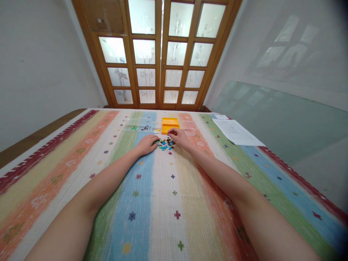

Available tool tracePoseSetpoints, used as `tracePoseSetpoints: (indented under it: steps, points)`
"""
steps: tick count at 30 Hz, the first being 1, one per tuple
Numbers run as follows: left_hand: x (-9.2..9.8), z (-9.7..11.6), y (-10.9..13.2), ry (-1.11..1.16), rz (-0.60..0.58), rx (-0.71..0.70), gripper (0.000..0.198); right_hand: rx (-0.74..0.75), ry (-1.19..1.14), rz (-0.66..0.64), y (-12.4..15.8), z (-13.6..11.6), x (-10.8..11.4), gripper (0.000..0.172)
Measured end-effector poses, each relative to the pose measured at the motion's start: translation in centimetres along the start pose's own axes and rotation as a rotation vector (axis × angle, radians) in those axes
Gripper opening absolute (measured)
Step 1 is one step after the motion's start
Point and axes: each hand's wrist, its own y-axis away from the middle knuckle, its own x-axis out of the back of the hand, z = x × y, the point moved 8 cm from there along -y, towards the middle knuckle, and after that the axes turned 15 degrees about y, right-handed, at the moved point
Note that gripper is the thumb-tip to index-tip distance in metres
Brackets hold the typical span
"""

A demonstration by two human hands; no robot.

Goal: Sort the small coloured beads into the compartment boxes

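A loose pile of tiny blue, yellow, green and dark pieces (pixel 165 144) lies on the striped tablecloth between my two hands. My left hand (pixel 147 144) rests on the cloth at the pile's left side, palm down, fingers stretched toward it. Just above the pile's right edge, my right hand (pixel 178 137) has thumb and fingers pinched together; whatever is between them is too small to make out. Right behind it stands an open yellow box (pixel 170 121). To the left of that box, a clear plastic tray (pixel 127 124) holds small green, dark red and yellow pieces in separate groups.
More clear plastic (pixel 189 127) lies right of the yellow box. White printed sheets (pixel 235 131) are on the table's right side. A glass panel (pixel 272 119) leans by the right wall. Wooden doors with frosted panes (pixel 174 54) stand beyond the table's far edge.
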Motion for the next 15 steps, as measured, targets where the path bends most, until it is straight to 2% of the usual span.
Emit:
tracePoseSetpoints:
  steps: [3,7,15]
  points:
    - [0.2,0.2,0.0,0.004,-0.002,-0.001,0.039,0.04,0.119,0.033,-1.6,-1.3,0.3,0.012]
    - [0.2,0.6,0.1,0.001,-0.028,-0.001,0.039,0.094,0.229,0.027,-3.9,-2.8,-0.7,0.011]
    - [0.0,0.6,0.1,0.003,-0.027,-0.016,0.039,0.093,0.357,0.032,-7.3,-2.4,-3.8,0.013]
